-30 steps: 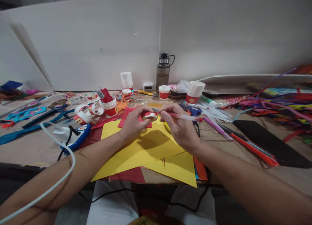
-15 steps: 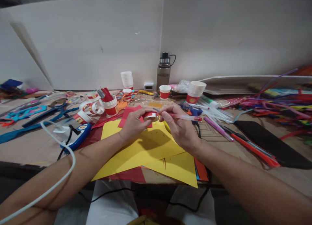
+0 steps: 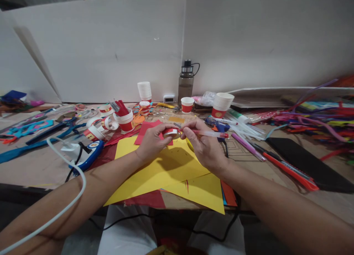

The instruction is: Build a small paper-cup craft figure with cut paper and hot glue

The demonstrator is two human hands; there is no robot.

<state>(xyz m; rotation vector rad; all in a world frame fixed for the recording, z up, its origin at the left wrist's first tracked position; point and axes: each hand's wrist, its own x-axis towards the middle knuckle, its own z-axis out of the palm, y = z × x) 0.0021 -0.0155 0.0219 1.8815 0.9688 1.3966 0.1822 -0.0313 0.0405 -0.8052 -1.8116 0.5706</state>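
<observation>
Red piece (image 3: 170,131), one, sits pinched in left fingers (image 3: 160,128), one pen (image 3: 210,133) in right fingers (image 3: 189,132).

The 2 yellow sheets (image 3: 151,179) look like smooth, matt paper, and the pen-like tool (image 3: 209,133) is see-through, glossy plastic. The bottle (image 3: 185,86) seems smoky translucent plastic with a shiny, metal-looking collar (image 3: 187,69), and the clear bag (image 3: 208,98) is thin, crinkled plastic. The power strip (image 3: 95,150) looks glossy, the black slab (image 3: 309,163) matt, the wall panels (image 3: 110,52) smooth with a faint sheen.
</observation>
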